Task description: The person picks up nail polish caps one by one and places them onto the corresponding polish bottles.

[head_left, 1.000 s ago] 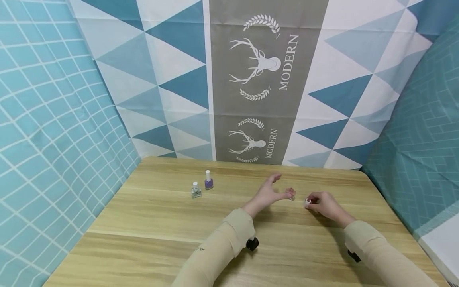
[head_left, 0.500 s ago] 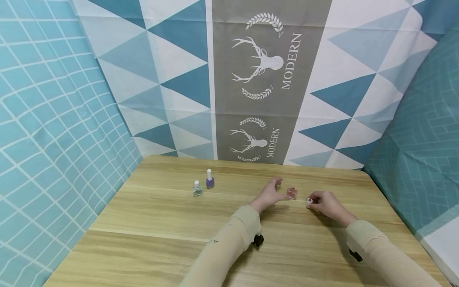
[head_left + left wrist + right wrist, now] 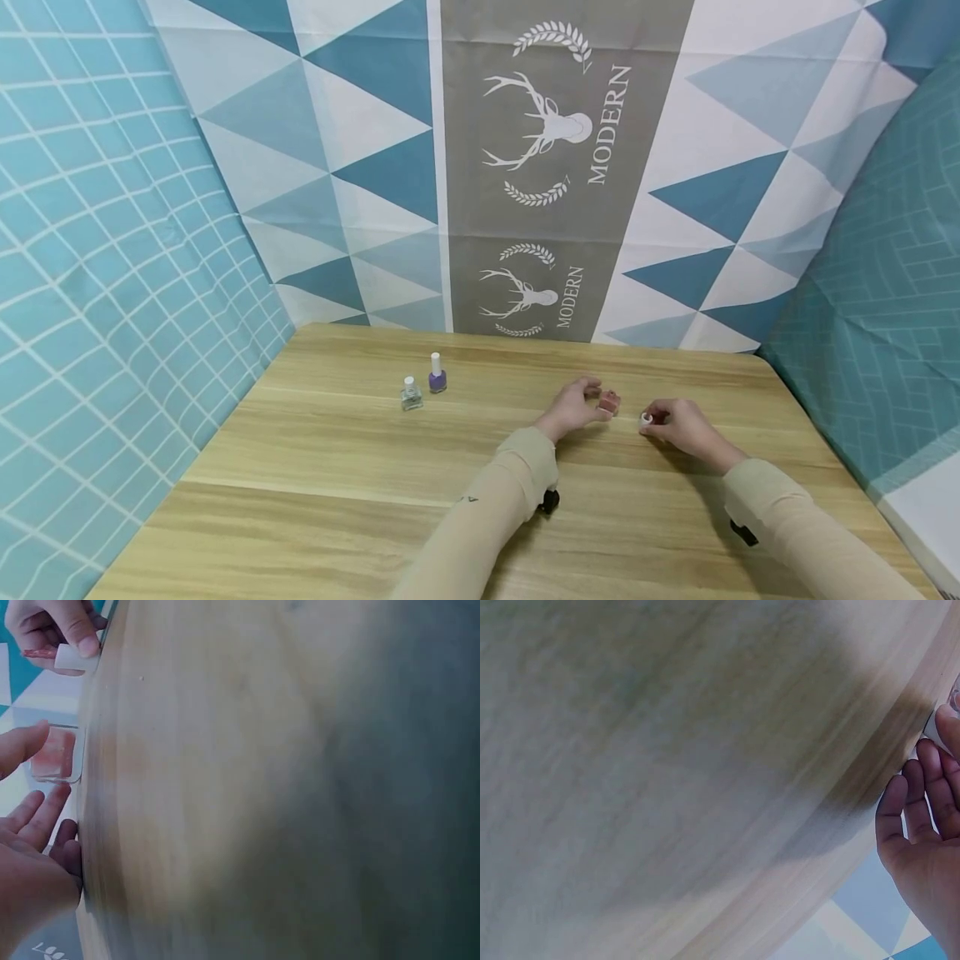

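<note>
A small uncapped nail polish bottle (image 3: 609,402), pinkish red inside clear glass, stands right of centre on the table. My left hand (image 3: 573,407) is at its left side. In the left wrist view the thumb (image 3: 26,746) overlaps the bottle's edge, while the fingers lie extended on the other side, a little short of the glass. Just right of the bottle, my right hand (image 3: 681,425) pinches the white nail polish cap (image 3: 646,419) between thumb and fingers. From the cap sticks out a brush (image 3: 39,654) coated in red polish. The right wrist view shows mainly the curled right fingers (image 3: 915,802).
Two capped nail polish bottles stand at the table's back left: a clear one (image 3: 412,397) and a purple one (image 3: 437,380). The wooden table (image 3: 315,467) ends at a patterned cloth backdrop (image 3: 375,167), with tiled cloth (image 3: 90,250) along the left.
My left hand has come in toward the red bottle, its fingers drawing closer together around it. The right hand keeps its pinch on the cap and stays nearly still.
</note>
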Demonstrator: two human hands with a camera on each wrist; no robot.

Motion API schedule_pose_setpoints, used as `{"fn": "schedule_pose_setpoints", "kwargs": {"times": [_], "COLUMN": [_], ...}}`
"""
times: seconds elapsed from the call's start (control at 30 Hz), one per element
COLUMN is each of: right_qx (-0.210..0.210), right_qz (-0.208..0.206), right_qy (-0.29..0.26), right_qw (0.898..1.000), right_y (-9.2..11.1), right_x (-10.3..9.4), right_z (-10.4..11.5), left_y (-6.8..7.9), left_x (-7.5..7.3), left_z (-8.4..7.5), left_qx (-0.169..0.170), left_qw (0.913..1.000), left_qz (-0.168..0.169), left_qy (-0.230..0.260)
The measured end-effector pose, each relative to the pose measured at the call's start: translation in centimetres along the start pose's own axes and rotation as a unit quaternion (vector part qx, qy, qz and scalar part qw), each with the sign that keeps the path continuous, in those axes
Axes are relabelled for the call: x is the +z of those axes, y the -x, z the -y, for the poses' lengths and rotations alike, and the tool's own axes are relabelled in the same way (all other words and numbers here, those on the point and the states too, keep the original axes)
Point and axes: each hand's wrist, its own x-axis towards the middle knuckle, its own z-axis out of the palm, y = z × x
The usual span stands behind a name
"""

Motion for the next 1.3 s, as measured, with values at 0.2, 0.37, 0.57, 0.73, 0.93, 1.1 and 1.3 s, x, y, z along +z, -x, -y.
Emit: {"fn": "schedule_pose_setpoints", "kwargs": {"times": [0.2,0.37,0.57,0.73,0.93,1.1,1.3], "right_qx": [-0.007,-0.014,-0.016,-0.018,-0.019,-0.015,-0.019], "right_qz": [-0.001,-0.005,-0.008,-0.012,-0.012,-0.006,0.003], "right_qy": [0.006,0.012,0.012,0.013,0.012,0.018,0.023], "right_qw": [1.0,1.0,1.0,1.0,1.0,1.0,1.0], "right_y": [0.1,0.2,0.3,0.2,0.2,0.1,0.0], "right_x": [-0.1,-0.1,-0.2,-0.1,-0.1,-0.2,-0.4], "right_z": [0.1,0.2,0.4,0.4,0.4,0.4,0.6], "left_y": [-0.1,-0.1,0.0,0.1,0.1,0.4,0.7], "left_x": [0.5,0.9,1.4,1.6,1.6,1.3,1.0], "left_z": [-0.2,-0.2,-0.5,-0.7,-0.7,-1.0,-1.3], "left_qx": [0.005,-0.001,-0.015,-0.023,-0.024,-0.041,-0.046], "left_qw": [0.9977,0.9938,0.9881,0.9871,0.9874,0.989,0.9898], "left_qz": [-0.038,-0.068,-0.102,-0.122,-0.136,-0.132,-0.128], "left_qy": [-0.056,-0.088,-0.114,-0.101,-0.078,-0.053,-0.043]}}
